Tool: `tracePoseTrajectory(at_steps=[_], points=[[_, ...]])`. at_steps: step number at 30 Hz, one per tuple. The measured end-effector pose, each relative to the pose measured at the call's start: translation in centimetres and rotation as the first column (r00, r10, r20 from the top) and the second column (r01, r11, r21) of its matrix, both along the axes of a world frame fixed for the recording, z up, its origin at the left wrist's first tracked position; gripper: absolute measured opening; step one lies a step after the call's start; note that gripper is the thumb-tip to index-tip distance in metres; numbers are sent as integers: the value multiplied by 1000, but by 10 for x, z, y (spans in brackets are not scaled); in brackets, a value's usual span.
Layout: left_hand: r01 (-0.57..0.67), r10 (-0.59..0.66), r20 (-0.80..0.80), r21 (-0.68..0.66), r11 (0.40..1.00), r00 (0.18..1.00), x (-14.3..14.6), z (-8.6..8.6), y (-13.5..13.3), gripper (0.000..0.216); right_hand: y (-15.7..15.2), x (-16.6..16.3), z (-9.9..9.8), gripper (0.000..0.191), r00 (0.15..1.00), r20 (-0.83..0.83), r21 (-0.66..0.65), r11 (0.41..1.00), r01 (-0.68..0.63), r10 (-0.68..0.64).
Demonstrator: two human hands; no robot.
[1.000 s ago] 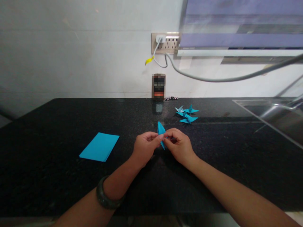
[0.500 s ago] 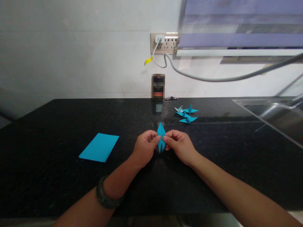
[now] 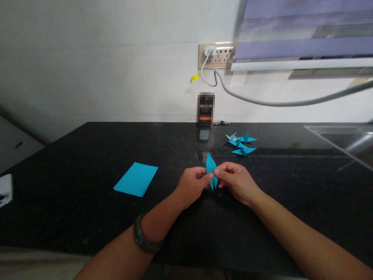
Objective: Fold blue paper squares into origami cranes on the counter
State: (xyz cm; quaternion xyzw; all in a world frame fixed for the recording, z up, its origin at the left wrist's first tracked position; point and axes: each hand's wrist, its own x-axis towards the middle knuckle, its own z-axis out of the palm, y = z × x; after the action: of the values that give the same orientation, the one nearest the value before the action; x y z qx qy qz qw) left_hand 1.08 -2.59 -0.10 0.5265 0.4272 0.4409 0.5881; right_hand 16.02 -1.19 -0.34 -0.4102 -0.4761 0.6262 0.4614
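A narrow folded piece of blue paper (image 3: 210,166) stands upright between both my hands, its point up and two thin tips hanging down. My left hand (image 3: 192,186) pinches its left side with thumb and fingertips. My right hand (image 3: 236,181) pinches its right side the same way. Both hands hover just above the black stone counter (image 3: 87,217). A dark bangle sits on my left wrist.
A stack of flat blue paper sheets (image 3: 136,179) lies to the left. Several finished blue folded figures (image 3: 241,143) rest behind my right hand. A small dark box (image 3: 206,109) leans on the wall under a socket strip (image 3: 217,56) with cables. A steel sink (image 3: 346,142) is far right.
The view has swung left, so everything sits further right in frame. The folded paper was turned from tilted to upright, with its two lower tips now showing.
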Motion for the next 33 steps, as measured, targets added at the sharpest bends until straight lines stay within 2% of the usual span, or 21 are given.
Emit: tracePoseTrajectory(at_steps=[3,7,12,15,17,20,24,29,33], points=[[47,-49,-25,-45,998,998,-2,4,-1,21,2,4,1,21,996,-42,-24,996,-84,83],[42,-43,-75,-12,999,996,-5,5,0,19,3,5,2,21,985,-51,-24,986,-167,166],[25,-18,-144,47,999,989,-5,3,1,21,2,2,1,18,996,-31,29,996,-87,88],[40,-39,-110,2,999,993,-6,1,1,18,1,2,0,19,999,-4,55,997,-47,48],[82,-86,-80,-50,995,993,-7,0,1,16,0,2,0,20,997,22,45,996,-80,79],[137,-141,-62,-55,989,988,-8,-2,1,17,-1,1,-1,24,988,31,1,989,-151,151],[94,-87,86,-85,992,993,-9,0,2,19,-2,-1,0,33,984,-26,-21,984,-175,175],[29,57,341,-243,970,938,-8,2,4,21,-4,-3,3,33,996,-38,26,996,-81,82],[88,19,383,-261,961,924,-6,2,4,24,-7,-2,5,29,992,-8,37,992,-122,122]])
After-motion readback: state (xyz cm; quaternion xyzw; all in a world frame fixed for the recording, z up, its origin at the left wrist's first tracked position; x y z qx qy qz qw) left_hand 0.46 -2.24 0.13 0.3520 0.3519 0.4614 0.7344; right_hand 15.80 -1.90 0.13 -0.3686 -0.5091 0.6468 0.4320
